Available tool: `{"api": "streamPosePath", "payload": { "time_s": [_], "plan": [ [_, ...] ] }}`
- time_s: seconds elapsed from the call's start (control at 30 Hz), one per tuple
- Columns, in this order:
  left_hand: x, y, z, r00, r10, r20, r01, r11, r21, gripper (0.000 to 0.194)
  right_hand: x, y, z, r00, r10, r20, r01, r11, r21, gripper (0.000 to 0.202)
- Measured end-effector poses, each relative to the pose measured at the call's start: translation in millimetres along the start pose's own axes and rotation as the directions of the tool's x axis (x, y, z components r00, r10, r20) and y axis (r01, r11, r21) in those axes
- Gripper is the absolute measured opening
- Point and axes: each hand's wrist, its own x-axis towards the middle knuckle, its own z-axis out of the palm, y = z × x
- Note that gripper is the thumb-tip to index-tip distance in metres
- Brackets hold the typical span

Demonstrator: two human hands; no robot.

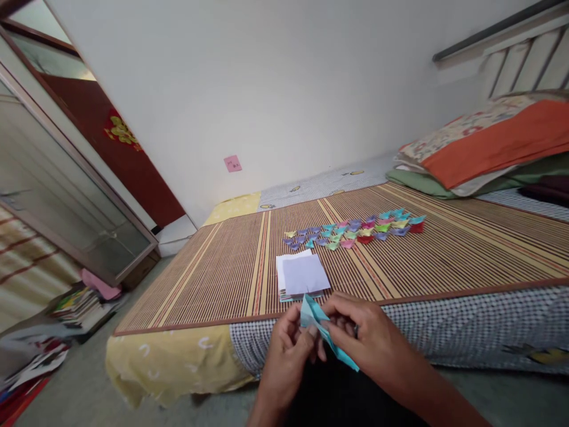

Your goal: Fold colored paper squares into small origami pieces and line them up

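Note:
A partly folded sheet of turquoise origami paper [344, 354] is held between both hands, just in front of the bed's near edge. My left hand [288, 344] pinches its left side with thumb and fingers. From the right, my right hand [362, 329] grips the paper's upper fold, fingers bent around it. Just beyond the hands lies a stack of square paper [306, 274], a lavender sheet on top and white ones beneath. Farther back, rows of small folded paper pieces [349, 231] in many colours stand on the mat.
A striped bamboo mat [213, 267] covers the bed. Folded bedding with an orange cover [498, 148] is piled at the back right. A pink note [232, 163] sticks to the wall. To the left are a glazed door [66, 172] and a pile of books [77, 305].

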Motion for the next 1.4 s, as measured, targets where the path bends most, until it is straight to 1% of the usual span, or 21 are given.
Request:
{"api": "streamPosePath", "payload": {
  "time_s": [0.07,0.13,0.2,0.23,0.33,0.4,0.53,0.63,0.7,0.77,0.87,0.93,1.0,1.07,1.1,1.17,1.2,1.27,1.33,1.37,1.4],
  "plan": [
    [-1,-2,5.7,0.995,0.023,-0.098,-0.027,0.999,-0.039,0.046,1,3,3,0.995,-0.066,-0.073,0.059,0.994,-0.095,0.018],
    [-3,-5,14.5,0.980,0.032,-0.195,-0.056,0.992,-0.115,0.066,2,6,6,0.979,-0.129,-0.156,0.100,0.979,-0.179,0.019],
    [-5,-9,24.3,0.977,0.020,-0.212,-0.059,0.982,-0.178,0.080,4,10,11,0.957,-0.204,-0.208,0.151,0.957,-0.247,0.019],
    [-6,-12,28.6,0.976,0.009,-0.217,-0.051,0.981,-0.189,0.084,4,12,13,0.945,-0.242,-0.221,0.178,0.945,-0.274,0.018],
    [-7,-17,35.9,0.949,-0.044,-0.314,-0.015,0.983,-0.183,0.078,3,17,17,0.917,-0.323,-0.235,0.231,0.909,-0.348,0.018],
    [-6,-17,35.8,0.928,-0.040,-0.369,-0.009,0.991,-0.131,0.071,1,20,19,0.904,-0.353,-0.240,0.234,0.880,-0.413,0.019],
    [-4,-10,31.4,0.919,0.056,-0.390,-0.049,0.998,0.027,0.050,-3,25,19,0.874,-0.418,-0.250,0.249,0.825,-0.507,0.020],
    [-4,-7,28.1,0.912,0.135,-0.387,-0.103,0.989,0.104,0.036,-4,26,18,0.845,-0.438,-0.307,0.254,0.834,-0.490,0.022],
    [-5,-8,26.2,0.907,0.171,-0.385,-0.133,0.984,0.122,0.026,-5,26,16,0.834,-0.427,-0.349,0.265,0.865,-0.425,0.025],
    [-6,-9,24.6,0.914,0.179,-0.365,-0.153,0.983,0.099,0.019,-7,24,14,0.834,-0.401,-0.378,0.291,0.903,-0.315,0.027],
    [-8,-9,22.8,0.935,0.167,-0.314,-0.164,0.986,0.036,0.017,-13,21,9,0.868,-0.306,-0.391,0.283,0.952,-0.116,0.026],
    [-10,-7,21.6,0.938,0.192,-0.290,-0.178,0.981,0.072,0.019,-16,21,5,0.905,-0.223,-0.363,0.244,0.970,0.012,0.024],
    [-12,-4,19.9,0.933,0.253,-0.256,-0.210,0.960,0.184,0.023,-17,22,2,0.937,-0.122,-0.328,0.180,0.972,0.151,0.022],
    [-15,-3,17.8,0.924,0.316,-0.218,-0.240,0.918,0.315,0.030,-15,24,1,0.949,0.025,-0.314,0.074,0.951,0.301,0.022],
    [-16,-2,16.9,0.920,0.338,-0.200,-0.249,0.896,0.368,0.035,-14,26,2,0.949,0.102,-0.298,0.014,0.932,0.362,0.025],
    [-20,-3,15.9,0.924,0.348,-0.158,-0.253,0.867,0.430,0.046,-11,29,3,0.950,0.208,-0.233,-0.094,0.901,0.424,0.031],
    [-21,-3,16.0,0.929,0.341,-0.141,-0.254,0.867,0.429,0.050,-10,30,4,0.954,0.226,-0.197,-0.123,0.895,0.428,0.031],
    [-22,-3,17.1,0.941,0.315,-0.127,-0.260,0.909,0.326,0.054,-9,31,4,0.962,0.219,-0.160,-0.139,0.905,0.402,0.032],
    [-21,0,18.7,0.952,0.265,-0.156,-0.247,0.961,0.127,0.063,-8,31,4,0.965,0.195,-0.174,-0.121,0.924,0.363,0.032],
    [-19,2,19.2,0.960,0.215,-0.179,-0.211,0.977,0.041,0.067,-8,31,3,0.967,0.186,-0.177,-0.117,0.932,0.343,0.032],
    [-18,3,19.5,0.969,0.151,-0.195,-0.158,0.987,-0.020,0.065,-8,30,3,0.968,0.180,-0.173,-0.117,0.939,0.323,0.032]
  ]
}}
